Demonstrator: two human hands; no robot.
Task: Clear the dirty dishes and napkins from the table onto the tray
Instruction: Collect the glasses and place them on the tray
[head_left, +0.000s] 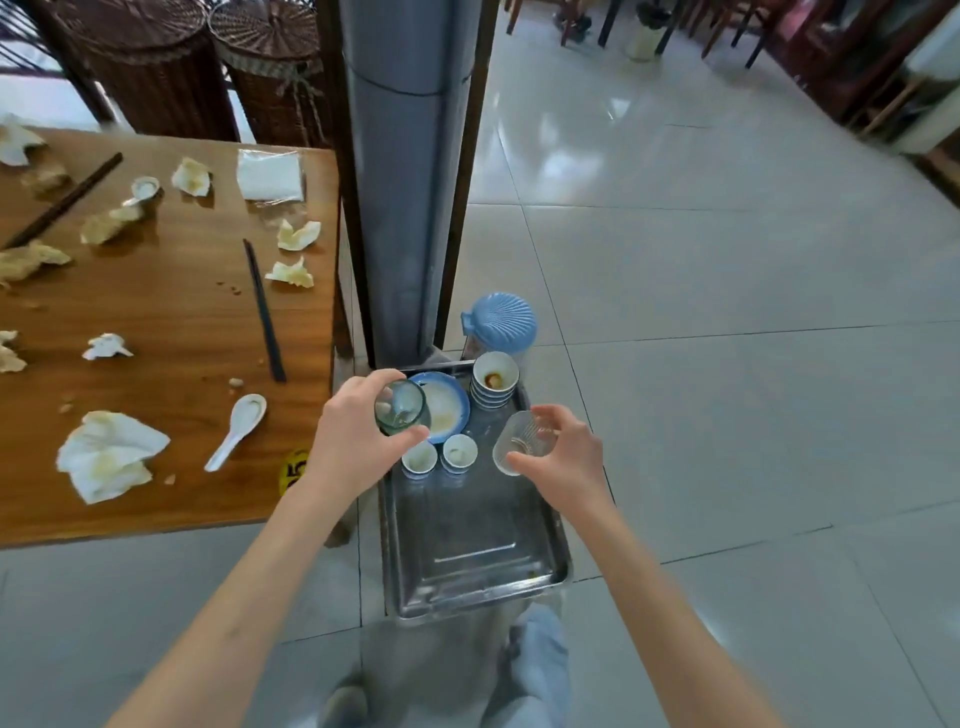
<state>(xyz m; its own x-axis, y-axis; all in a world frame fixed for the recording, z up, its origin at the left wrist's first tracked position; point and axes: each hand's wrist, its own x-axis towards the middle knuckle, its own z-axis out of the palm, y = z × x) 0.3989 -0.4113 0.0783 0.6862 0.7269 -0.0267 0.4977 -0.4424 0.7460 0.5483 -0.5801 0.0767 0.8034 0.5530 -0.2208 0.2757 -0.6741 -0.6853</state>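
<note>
A steel tray (467, 540) stands low beside the wooden table (171, 322). On its far end lie a blue-rimmed plate (448, 410), a stack of small bowls (494, 379) and two little white cups (420, 459) (459, 453). My left hand (353, 431) grips a greenish glass (401, 405) above the plate. My right hand (561, 449) holds a clear ribbed glass (522, 441) over the tray's right side. On the table lie several crumpled napkins (109, 452), a white spoon (236, 428) and dark chopsticks (265, 312).
A grey pillar (405, 171) rises right behind the tray, with a blue shell-lidded jug (501, 325) at its foot. Wicker baskets (156, 67) stand behind the table. A folded napkin packet (270, 175) lies at the table's far corner. Tiled floor stretches to the right.
</note>
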